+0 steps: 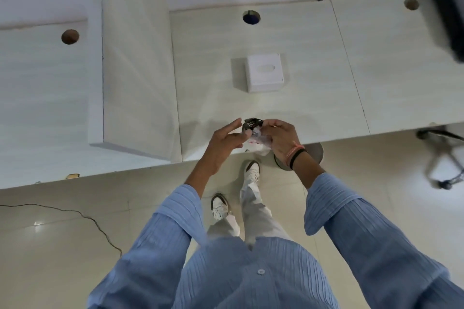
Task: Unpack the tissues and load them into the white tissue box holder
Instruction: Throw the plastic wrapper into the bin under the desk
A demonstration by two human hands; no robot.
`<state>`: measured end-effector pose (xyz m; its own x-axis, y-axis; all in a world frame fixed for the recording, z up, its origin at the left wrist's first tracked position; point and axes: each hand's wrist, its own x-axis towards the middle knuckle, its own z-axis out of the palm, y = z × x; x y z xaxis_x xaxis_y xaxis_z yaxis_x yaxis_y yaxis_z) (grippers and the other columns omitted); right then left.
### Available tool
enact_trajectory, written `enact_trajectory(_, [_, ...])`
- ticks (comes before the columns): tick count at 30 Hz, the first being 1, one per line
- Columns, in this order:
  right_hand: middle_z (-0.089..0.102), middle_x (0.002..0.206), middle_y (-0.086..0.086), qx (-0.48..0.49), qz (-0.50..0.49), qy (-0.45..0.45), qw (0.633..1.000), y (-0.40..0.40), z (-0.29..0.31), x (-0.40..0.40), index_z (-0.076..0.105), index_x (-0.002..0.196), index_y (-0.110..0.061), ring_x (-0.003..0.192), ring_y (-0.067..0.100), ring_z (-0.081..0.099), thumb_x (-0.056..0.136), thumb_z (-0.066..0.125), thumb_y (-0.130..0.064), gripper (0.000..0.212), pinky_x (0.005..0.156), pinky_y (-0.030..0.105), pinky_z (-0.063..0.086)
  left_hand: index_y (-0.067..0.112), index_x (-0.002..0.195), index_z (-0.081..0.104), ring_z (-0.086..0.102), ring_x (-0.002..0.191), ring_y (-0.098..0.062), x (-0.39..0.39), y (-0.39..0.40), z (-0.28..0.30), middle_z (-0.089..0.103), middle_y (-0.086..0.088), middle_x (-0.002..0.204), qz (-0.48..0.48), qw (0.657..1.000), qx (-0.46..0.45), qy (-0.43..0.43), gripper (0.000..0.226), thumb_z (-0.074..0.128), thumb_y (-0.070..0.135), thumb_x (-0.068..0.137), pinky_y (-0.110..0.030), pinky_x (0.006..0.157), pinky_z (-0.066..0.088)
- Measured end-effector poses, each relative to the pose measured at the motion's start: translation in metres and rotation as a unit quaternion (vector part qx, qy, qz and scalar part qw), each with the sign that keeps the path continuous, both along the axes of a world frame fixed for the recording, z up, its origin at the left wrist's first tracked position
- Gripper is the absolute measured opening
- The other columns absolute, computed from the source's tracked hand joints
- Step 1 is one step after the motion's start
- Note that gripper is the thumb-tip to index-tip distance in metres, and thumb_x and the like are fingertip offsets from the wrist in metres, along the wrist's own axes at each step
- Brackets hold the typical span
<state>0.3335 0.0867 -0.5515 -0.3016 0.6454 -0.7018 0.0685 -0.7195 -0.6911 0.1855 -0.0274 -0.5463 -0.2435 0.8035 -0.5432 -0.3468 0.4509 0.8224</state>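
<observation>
The left hand (pixel 227 138), fingers loosely spread, touches a crumpled clear plastic tissue packet (pixel 258 138) at the desk's (pixel 313 63) near edge. The right hand (pixel 281 137) pinches it, fingers curled. Beyond stands the closed white tissue box holder (pixel 265 72), contents hidden

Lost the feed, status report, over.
Right hand gripping clear tissue pack; left hand open beside it. White holder on desk, untouched. Path to holder unobstructed.

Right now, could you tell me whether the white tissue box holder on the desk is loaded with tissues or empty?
Cannot tell. The white square tissue box holder stands closed on the pale desk, and no tissue shows at its oval slot.
</observation>
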Motion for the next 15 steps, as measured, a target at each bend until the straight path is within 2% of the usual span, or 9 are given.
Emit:
enact_trajectory(2, [0.069, 0.083, 0.020, 0.009, -0.002, -0.006, 1.000, -0.016, 0.003, 0.008, 0.066, 0.088, -0.008, 0.070, 0.029, 0.067, 0.074, 0.064, 0.017, 0.028, 0.070, 0.036, 0.059, 0.046, 0.117, 0.071, 0.070, 0.096, -0.007, 0.009, -0.004, -0.002, 0.074, 0.016, 0.116, -0.048, 0.999, 0.018, 0.002, 0.038, 0.076, 0.020, 0.090, -0.033, 0.095, 0.056])
enact_trajectory(4, [0.070, 0.084, 0.017, 0.016, 0.007, -0.013, 1.000, -0.030, 0.004, 0.018, 0.065, 0.097, -0.005, 0.070, 0.026, 0.068, 0.079, 0.059, 0.021, 0.032, 0.073, 0.040, 0.061, 0.036, 0.120, 0.073, 0.070, 0.094, -0.013, 0.015, -0.007, -0.012, 0.076, 0.000, 0.120, -0.064, 0.998, 0.016, 0.017, 0.043, 0.082, 0.014, 0.084, -0.033, 0.096, 0.055])
enact_trajectory(7, [0.072, 0.096, 0.012, 0.017, 0.050, -0.056, 0.997, -0.043, -0.003, 0.039, 0.071, 0.101, -0.007, 0.087, 0.027, 0.069, 0.089, 0.059, 0.013, 0.026, 0.083, 0.046, 0.062, 0.013, 0.119, 0.076, 0.071, 0.095, -0.020, 0.025, -0.009, -0.033, 0.077, -0.011, 0.115, -0.071, 0.996, -0.003, 0.048, 0.049, 0.085, 0.001, 0.073, -0.042, 0.097, 0.057])
enact_trajectory(9, [0.071, 0.107, 0.011, 0.008, 0.097, -0.076, 0.992, -0.048, -0.010, 0.057, 0.074, 0.104, -0.010, 0.100, 0.026, 0.067, 0.094, 0.062, 0.001, 0.019, 0.089, 0.048, 0.061, 0.005, 0.110, 0.077, 0.070, 0.090, -0.022, 0.036, -0.011, -0.047, 0.078, -0.013, 0.105, -0.055, 0.996, -0.034, 0.064, 0.042, 0.084, -0.006, 0.070, -0.043, 0.088, 0.061])
enact_trajectory(11, [0.072, 0.111, 0.010, 0.022, 0.171, -0.082, 0.982, -0.051, -0.020, 0.078, 0.076, 0.111, -0.011, 0.105, 0.025, 0.068, 0.093, 0.068, -0.006, 0.021, 0.090, 0.045, 0.061, 0.000, 0.108, 0.075, 0.068, 0.085, -0.024, 0.049, -0.013, -0.058, 0.075, -0.013, 0.096, -0.041, 0.996, -0.069, 0.047, 0.037, 0.078, -0.014, 0.074, -0.032, 0.071, 0.062])
enact_trajectory(12, [0.073, 0.112, 0.010, 0.037, 0.211, -0.083, 0.973, -0.052, -0.024, 0.088, 0.076, 0.114, -0.015, 0.104, 0.026, 0.070, 0.090, 0.073, -0.006, 0.026, 0.091, 0.043, 0.061, -0.001, 0.109, 0.074, 0.068, 0.086, -0.026, 0.055, -0.013, -0.064, 0.073, -0.012, 0.095, -0.035, 0.996, -0.084, 0.025, 0.036, 0.074, -0.017, 0.077, -0.030, 0.069, 0.062])
enact_trajectory(15, [0.076, 0.116, 0.011, 0.095, 0.294, -0.104, 0.945, -0.052, -0.041, 0.117, 0.073, 0.123, -0.019, 0.100, 0.027, 0.074, 0.079, 0.083, -0.002, 0.049, 0.094, 0.040, 0.059, 0.003, 0.103, 0.075, 0.073, 0.097, -0.035, 0.077, -0.010, -0.087, 0.073, -0.014, 0.102, -0.026, 0.991, -0.122, -0.036, 0.034, 0.069, -0.021, 0.080, -0.044, 0.085, 0.063])
